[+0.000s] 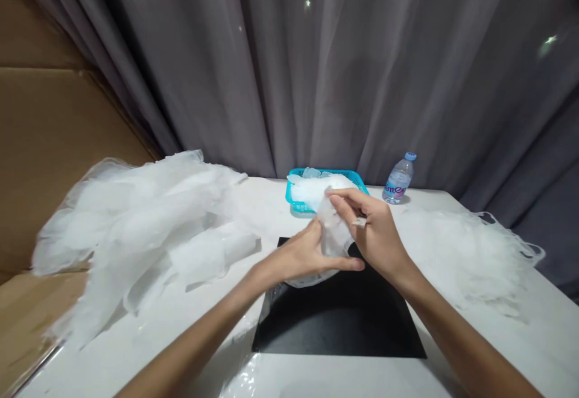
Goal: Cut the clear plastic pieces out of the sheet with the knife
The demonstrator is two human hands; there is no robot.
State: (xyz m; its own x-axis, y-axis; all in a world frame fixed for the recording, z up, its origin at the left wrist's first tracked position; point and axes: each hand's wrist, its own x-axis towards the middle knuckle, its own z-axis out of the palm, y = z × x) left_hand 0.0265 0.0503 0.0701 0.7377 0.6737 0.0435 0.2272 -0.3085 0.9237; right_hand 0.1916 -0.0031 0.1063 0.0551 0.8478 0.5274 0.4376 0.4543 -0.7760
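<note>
Above the black mat (pixel 339 319), a thin white translucent piece of material (pixel 333 235), like a soft pouch, is held between both hands. My left hand (pixel 302 254) is closed around its lower left side, with one digit stretched out to the right. My right hand (pixel 373 226) pinches its upper edge between thumb and finger. A small pale scrap or tag (pixel 359 222) shows at the curled fingers of that hand. Part of the white material hangs below my left hand. The hands hide some of it, so its exact kind is unclear.
A blue basket (pixel 289 196) with white and clear items stands behind the hands. To its right is a water bottle (pixel 398 180). White sheer material is heaped at left (pixel 149 217), and a flatter white stack with cords lies at right (pixel 474 259). Cardboard (pixel 54 120) borders the left.
</note>
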